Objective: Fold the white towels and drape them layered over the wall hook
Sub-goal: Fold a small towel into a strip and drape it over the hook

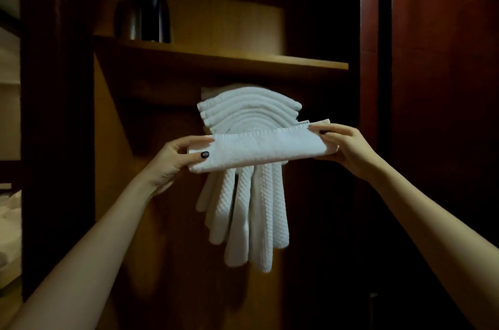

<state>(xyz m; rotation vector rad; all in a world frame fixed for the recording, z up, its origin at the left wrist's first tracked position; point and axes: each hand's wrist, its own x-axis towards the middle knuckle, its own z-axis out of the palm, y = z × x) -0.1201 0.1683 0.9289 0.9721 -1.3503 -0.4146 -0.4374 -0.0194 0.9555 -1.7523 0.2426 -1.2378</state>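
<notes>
White waffle-weave towel strip (259, 150), folded long and narrow: held level, long axis running L–R, just in front of the hung stack and crossing its mid-section. Hemmed edge faces up, fold at the bottom.

Left hand (175, 157): pinches the L end, thumb with dark-painted nail on the front face, fingers curled over the top edge and behind. Right hand (343, 146): pinches the R end, fingertips on the upper hem, the rest wrapped around the end of the strip. Both grips closed on cloth; neither hand is free.

Key relation: strip sits between the two hands, each at one end and about equally near. Draped white towels (248, 111) lie directly behind it, their arched tops above it, so the strip's centre lines up approx. w/ the arch crown. Judgement: next move needs the strip lifted up and over that crown, centre first, ends dropped evenly. Wall hook itself is hidden under the cloth, position inferred only.

Counts: held strip, 1. Hands, 2. Draped towels: at least 5 arched layers at the top, approx. 6 tails fanned out below. Overlap prevents a firm no.

Surrounds: wooden shelf (216, 57) above the stack, 1. Dark metal kettle-like vessel (151, 16) on it at L, 1, detail lost in shadow. Dark red-brown wooden panel (445, 87) at R.
</notes>
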